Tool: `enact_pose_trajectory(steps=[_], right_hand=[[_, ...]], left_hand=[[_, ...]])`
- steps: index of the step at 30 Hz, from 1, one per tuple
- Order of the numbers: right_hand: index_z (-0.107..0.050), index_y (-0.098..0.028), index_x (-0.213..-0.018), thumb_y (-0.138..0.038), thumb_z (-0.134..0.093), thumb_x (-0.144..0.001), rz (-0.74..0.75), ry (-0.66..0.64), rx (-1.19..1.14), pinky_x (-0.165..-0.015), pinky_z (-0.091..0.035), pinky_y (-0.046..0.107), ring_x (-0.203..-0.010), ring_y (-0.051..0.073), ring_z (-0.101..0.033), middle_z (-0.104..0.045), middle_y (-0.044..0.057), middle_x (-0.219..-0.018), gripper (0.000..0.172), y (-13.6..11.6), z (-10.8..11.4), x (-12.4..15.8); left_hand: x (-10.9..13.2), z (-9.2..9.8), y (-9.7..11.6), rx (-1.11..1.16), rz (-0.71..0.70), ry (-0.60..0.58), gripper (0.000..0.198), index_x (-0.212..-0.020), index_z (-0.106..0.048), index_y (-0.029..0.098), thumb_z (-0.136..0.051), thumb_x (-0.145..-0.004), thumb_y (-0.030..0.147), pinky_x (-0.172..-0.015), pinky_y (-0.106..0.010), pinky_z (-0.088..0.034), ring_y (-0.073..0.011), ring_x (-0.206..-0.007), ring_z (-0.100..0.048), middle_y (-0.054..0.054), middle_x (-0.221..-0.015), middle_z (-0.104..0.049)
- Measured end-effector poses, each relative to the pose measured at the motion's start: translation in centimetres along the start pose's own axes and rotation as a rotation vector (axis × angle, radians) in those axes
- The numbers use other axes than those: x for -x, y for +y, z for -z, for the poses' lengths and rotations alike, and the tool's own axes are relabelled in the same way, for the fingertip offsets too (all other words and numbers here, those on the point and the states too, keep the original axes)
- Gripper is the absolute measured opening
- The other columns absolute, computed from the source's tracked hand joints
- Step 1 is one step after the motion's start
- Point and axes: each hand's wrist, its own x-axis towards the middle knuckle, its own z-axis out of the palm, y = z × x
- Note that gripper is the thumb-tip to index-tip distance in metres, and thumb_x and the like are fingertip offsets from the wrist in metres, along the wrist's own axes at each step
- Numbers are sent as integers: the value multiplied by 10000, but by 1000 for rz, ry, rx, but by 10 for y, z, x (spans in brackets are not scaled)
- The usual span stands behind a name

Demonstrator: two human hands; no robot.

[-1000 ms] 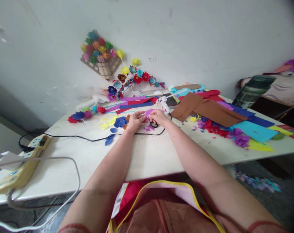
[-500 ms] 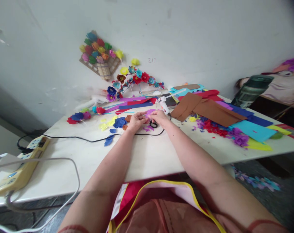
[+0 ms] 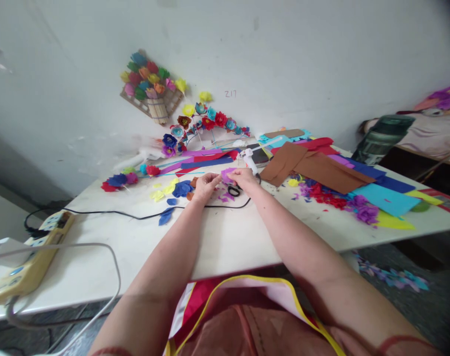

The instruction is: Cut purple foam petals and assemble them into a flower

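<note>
A small piece of purple crepe paper is up between my hands, over the middle of the table. My right hand pinches it from the right side. The fingers of my left hand are closed at its left edge. Just below the paper lie black-handled scissors, whose blades I cannot make out. Purple scraps are scattered beside them. Left of my left hand are blue petals and yellow petals. A white glue gun rests behind my right hand.
Brown paper sheets and red and purple shreds cover the right side. A black cable crosses to a power strip. Paper flowers sit at the left back; a green bottle stands far right.
My left hand has drawn slightly left, and more of the purple paper shows between my hands. The whole view has shifted a little.
</note>
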Motion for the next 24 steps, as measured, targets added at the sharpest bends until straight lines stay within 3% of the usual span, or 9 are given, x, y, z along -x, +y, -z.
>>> enact_pose_trajectory(steps=[4,9,15,21,24], right_hand=[[-632,-147,-593,-237,-655,-679,-12,-39,-59,-454,-346,220,-415,94,-423,-454,-58,-384,126,-3,-1,2],[-641,-142,-589,-299,-653,-701,0,-105,-77,-431,-299,209,-405,83,-387,-462,-46,-383,193,-2,-1,3],[-636,-140,-598,-318,-640,-723,-1,-89,-82,-406,-253,204,-373,72,-347,-450,-51,-368,217,1,0,2],[-653,-143,-611,-322,-656,-702,29,-47,-81,-424,-309,205,-385,85,-404,-446,-55,-362,202,-1,-1,2],[-645,-145,-613,-309,-656,-701,24,4,-129,-435,-344,208,-394,79,-425,-534,-32,-440,186,-1,-1,-1]], left_hand=[[-1,1,-1,-177,-109,30,292,-711,-686,172,-735,-643,451,-733,-293,-454,-181,-750,-585,-34,-745,-660],[-3,0,-4,-135,-190,11,227,-689,-666,184,-731,-647,398,-846,-317,-446,-205,-884,-600,-58,-863,-681],[-2,0,-4,-107,-196,-19,259,-643,-636,177,-715,-668,423,-880,-338,-449,-211,-892,-623,-75,-892,-689],[-5,2,-4,-155,-242,-38,250,-662,-631,172,-676,-700,415,-867,-338,-458,-208,-908,-630,-83,-935,-702],[-9,7,-2,-268,-278,-14,216,-645,-627,180,-653,-725,379,-862,-343,-461,-210,-935,-627,-82,-969,-709]])
